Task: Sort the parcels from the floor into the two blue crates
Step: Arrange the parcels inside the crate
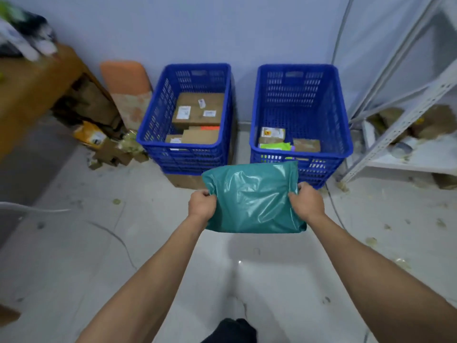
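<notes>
A teal plastic mailer parcel (pixel 252 199) hangs in the air in front of the two blue crates. My left hand (pixel 201 203) grips its left edge and my right hand (pixel 306 201) grips its right edge. The left blue crate (pixel 153 125) holds several brown cardboard boxes (pixel 197 110) with white labels. The right blue crate (pixel 341 134) holds a labelled box (pixel 272 134), a bright green mailer (pixel 275 146) and a small brown box (pixel 306 144). The parcel's far edge hides part of the right crate's front wall.
A wooden table (pixel 29 90) with clutter stands at left, with cardboard and a yellow packet (pixel 90 134) beneath it. An orange board (pixel 126 80) leans on the wall. A white metal shelf rack (pixel 405 120) stands at right. Scraps litter the pale floor tiles (pixel 148 243).
</notes>
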